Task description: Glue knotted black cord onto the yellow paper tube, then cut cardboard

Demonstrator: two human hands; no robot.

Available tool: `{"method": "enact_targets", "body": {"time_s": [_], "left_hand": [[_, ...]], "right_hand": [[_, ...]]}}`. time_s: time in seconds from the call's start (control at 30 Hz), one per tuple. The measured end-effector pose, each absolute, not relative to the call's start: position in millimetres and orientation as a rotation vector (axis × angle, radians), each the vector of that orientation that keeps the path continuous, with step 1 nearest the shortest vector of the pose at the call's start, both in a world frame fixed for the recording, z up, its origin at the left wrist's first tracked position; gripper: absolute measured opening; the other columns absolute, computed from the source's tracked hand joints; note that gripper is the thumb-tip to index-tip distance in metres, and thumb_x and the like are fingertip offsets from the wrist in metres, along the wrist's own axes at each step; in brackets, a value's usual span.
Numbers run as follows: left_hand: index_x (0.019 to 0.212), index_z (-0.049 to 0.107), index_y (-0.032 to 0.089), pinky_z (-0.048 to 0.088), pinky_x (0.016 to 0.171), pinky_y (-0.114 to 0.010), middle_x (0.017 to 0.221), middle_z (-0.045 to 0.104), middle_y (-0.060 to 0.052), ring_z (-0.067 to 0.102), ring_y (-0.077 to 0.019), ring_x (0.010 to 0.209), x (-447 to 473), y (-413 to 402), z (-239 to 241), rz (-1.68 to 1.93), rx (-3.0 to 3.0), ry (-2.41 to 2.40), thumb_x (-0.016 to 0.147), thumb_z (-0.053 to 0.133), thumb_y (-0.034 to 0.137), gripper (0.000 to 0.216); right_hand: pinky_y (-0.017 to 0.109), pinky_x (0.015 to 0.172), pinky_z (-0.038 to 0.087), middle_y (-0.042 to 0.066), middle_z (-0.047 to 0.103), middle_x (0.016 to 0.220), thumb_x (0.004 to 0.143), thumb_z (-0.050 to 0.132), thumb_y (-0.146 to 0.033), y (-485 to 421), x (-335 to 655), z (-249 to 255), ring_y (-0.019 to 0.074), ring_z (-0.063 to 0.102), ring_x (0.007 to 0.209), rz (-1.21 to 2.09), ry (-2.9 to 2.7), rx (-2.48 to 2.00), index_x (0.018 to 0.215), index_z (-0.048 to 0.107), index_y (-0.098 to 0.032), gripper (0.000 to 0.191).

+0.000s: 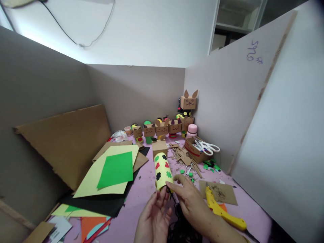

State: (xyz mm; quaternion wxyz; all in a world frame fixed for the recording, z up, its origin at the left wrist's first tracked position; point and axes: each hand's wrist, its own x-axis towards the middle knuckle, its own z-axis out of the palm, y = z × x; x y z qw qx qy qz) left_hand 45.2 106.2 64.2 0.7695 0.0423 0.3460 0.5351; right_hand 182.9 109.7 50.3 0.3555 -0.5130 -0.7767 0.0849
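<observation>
Holding the yellow paper tube (164, 172) near its lower end, the 2 hands meet just below the middle of the frame. The right hand (187, 194) lays its fingertips on the tube's near rim, probably to stop it rolling. The left hand (157, 211) is palm up, its fingers curled loosely beneath that same end, seemingly as a support; whether they pinch a strand I cannot tell. Black yarn (181, 222) hangs from the rim and bunches between the wrists at bottom centre, perhaps kept there so it feeds freely. Cut-out shapes in red, green and black dot the tube, and its far end lies up against a cardboard box head (159, 145); I cannot see whether they are joined.

To the right of the hands, a yellow glue gun (225, 211) rests with its nozzle over a stained cardboard piece (229, 194), likely there to catch drips. Above it, white-handled scissors (207, 147) sit in a small open box (193, 152), handles outward as if for easy reach. At centre left, a green sheet (116, 169) tops a yellow sheet (86, 185), with black paper (101, 203) beneath. Box-headed figures (162, 128) line the back, apparently out of the way.
</observation>
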Motion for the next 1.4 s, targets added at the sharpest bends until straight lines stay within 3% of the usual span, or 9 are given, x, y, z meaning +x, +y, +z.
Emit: {"method": "enact_targets", "body": {"time_s": [0.2, 0.37, 0.53, 0.73, 0.97, 1.23, 1.4], "left_hand": [[0.082, 0.064, 0.015, 0.049, 0.056, -0.027, 0.085, 0.072, -0.007, 0.067, -0.0177, 0.076, 44, 109, 55, 1.150, 0.087, 0.731, 0.079, 0.051, 0.011, 0.014], [0.080, 0.061, 0.016, 0.048, 0.056, -0.028, 0.084, 0.072, -0.007, 0.068, -0.0166, 0.074, 44, 107, 59, 1.136, 0.051, 0.723, 0.085, 0.044, 0.011, 0.018], [0.084, 0.057, 0.017, 0.047, 0.058, -0.029, 0.088, 0.071, -0.008, 0.068, -0.0173, 0.076, 42, 108, 59, 1.108, 0.066, 0.727, 0.087, 0.042, 0.014, 0.016], [0.091, 0.055, 0.018, 0.049, 0.062, -0.030, 0.092, 0.069, -0.012, 0.068, -0.0190, 0.077, 38, 110, 53, 1.123, 0.086, 0.738, 0.086, 0.042, 0.016, 0.014], [0.092, 0.052, 0.018, 0.049, 0.063, -0.030, 0.099, 0.068, -0.015, 0.068, -0.0206, 0.082, 33, 107, 53, 1.058, 0.098, 0.698, 0.087, 0.042, 0.017, 0.012], [0.091, 0.056, 0.017, 0.049, 0.065, -0.030, 0.109, 0.065, -0.015, 0.067, -0.0231, 0.090, 20, 97, 54, 0.906, 0.062, 0.624, 0.083, 0.051, 0.016, 0.009], [0.088, 0.058, 0.016, 0.050, 0.066, -0.029, 0.109, 0.066, -0.014, 0.068, -0.0201, 0.084, 18, 95, 60, 0.941, 0.120, 0.649, 0.079, 0.055, 0.012, 0.010]], "right_hand": [[0.040, 0.086, 0.046, 0.012, 0.055, 0.115, 0.077, 0.041, 0.001, 108, 183, 50, 0.0245, 0.050, 0.104, 0.131, -2.039, -1.332, 0.117, 0.058, -0.023, 0.049], [0.040, 0.087, 0.045, 0.012, 0.054, 0.114, 0.078, 0.039, 0.002, 109, 183, 46, 0.0238, 0.049, 0.104, 0.143, -2.042, -1.294, 0.118, 0.056, -0.022, 0.050], [0.037, 0.083, 0.046, 0.009, 0.056, 0.108, 0.078, 0.039, 0.002, 110, 183, 46, 0.0221, 0.052, 0.099, 0.241, -1.966, -1.236, 0.111, 0.060, -0.025, 0.046], [0.037, 0.088, 0.046, 0.009, 0.059, 0.111, 0.079, 0.041, 0.000, 110, 184, 47, 0.0213, 0.053, 0.101, 0.291, -1.854, -1.216, 0.118, 0.053, -0.022, 0.046], [0.036, 0.089, 0.046, 0.007, 0.058, 0.112, 0.079, 0.046, -0.003, 111, 190, 49, 0.0216, 0.054, 0.102, 0.260, -1.861, -1.238, 0.115, 0.056, -0.025, 0.043], [0.036, 0.090, 0.043, 0.009, 0.058, 0.114, 0.082, 0.046, -0.009, 103, 199, 47, 0.0225, 0.052, 0.107, 0.313, -1.803, -1.287, 0.115, 0.056, -0.023, 0.037], [0.031, 0.075, 0.046, 0.006, 0.067, 0.091, 0.086, 0.048, -0.022, 97, 197, 50, 0.0202, 0.060, 0.086, 0.577, -1.671, -1.317, 0.097, 0.065, -0.020, 0.020]]}}
